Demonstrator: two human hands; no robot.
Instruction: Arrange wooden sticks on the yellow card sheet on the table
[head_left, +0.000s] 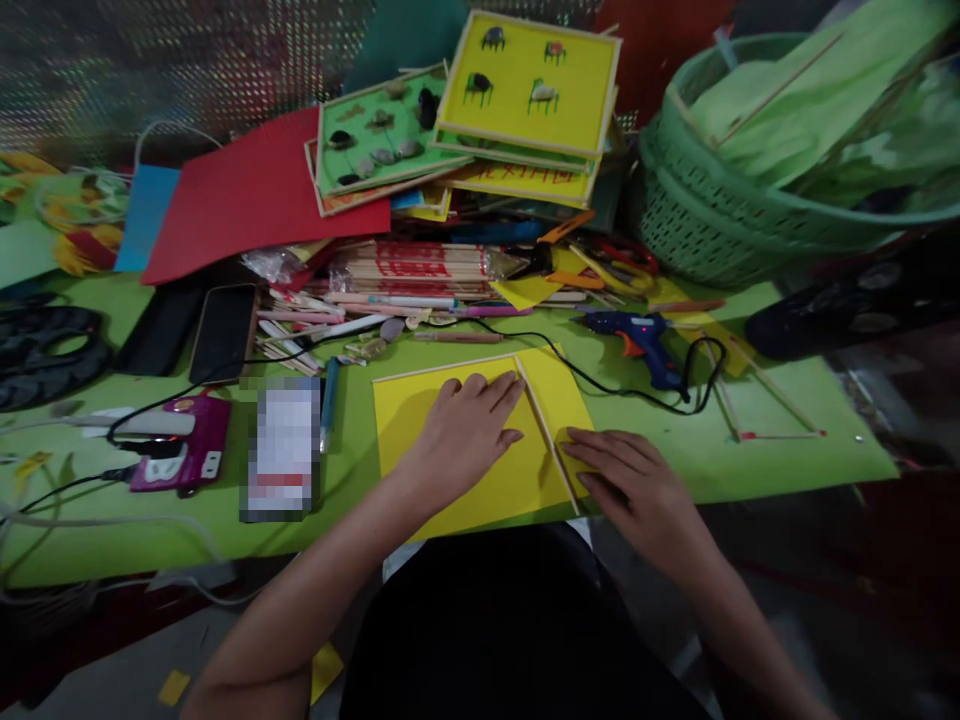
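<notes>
A yellow sheet (pixel 427 480) lies on the green table in front of me, a thin wooden stick (pixel 442 369) along its far edge. A second wooden stick (pixel 546 432) slants across the sheet's right part, from the far edge to the near one. My left hand (pixel 465 430) rests on the sheet with fingers stretched out, their tips by the slanted stick's far end. To the right of that stick, my right hand (pixel 634 485) has its fingers extended over the sheet's right edge, tips close to the stick. Neither hand grips anything.
Behind the sheet are a blue glue gun (pixel 637 340) with its black cord, bundled sticks (pixel 420 265) and stacked framed boards (pixel 532 90). Green baskets (pixel 675 200) stand at the right back. Phones (pixel 223 335) and a purple power strip (pixel 202 440) sit left.
</notes>
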